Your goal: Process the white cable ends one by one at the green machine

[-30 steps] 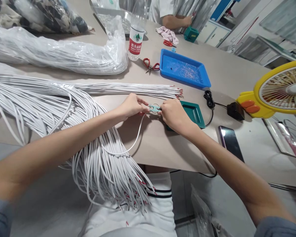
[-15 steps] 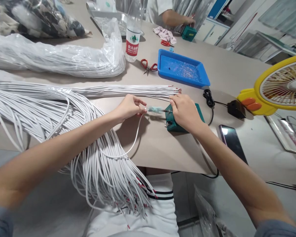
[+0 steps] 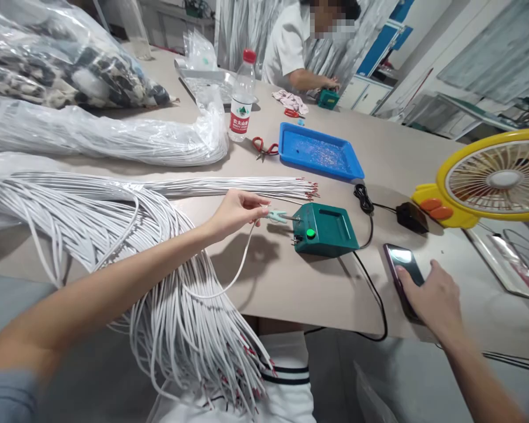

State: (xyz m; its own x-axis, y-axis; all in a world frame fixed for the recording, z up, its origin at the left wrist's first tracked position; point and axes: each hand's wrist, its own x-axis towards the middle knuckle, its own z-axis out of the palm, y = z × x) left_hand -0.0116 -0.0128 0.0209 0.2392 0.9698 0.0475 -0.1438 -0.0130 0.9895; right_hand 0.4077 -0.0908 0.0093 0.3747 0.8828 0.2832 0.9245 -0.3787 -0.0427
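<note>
My left hand (image 3: 235, 212) pinches the end of one white cable (image 3: 238, 261), whose small pale connector (image 3: 277, 217) points into the left side of a green box device (image 3: 325, 230) on the table. The cable loops down to a big bundle of white cables (image 3: 114, 235) spilling over the table edge onto my lap. My right hand (image 3: 432, 299) rests near the table's front edge, fingers on a dark phone (image 3: 403, 267); I cannot see whether they grip it.
A blue tray (image 3: 317, 151), red snips (image 3: 263, 147), a water bottle (image 3: 240, 100) and bagged cables (image 3: 114, 132) lie farther back. A yellow fan (image 3: 489, 182) stands at the right. A black cord (image 3: 372, 294) runs off the green box. Another person (image 3: 300, 53) works across the table.
My right hand left the green box and connector and moved right and toward me onto the phone. The left hand keeps its pinch on the cable end. The view tilted up.
</note>
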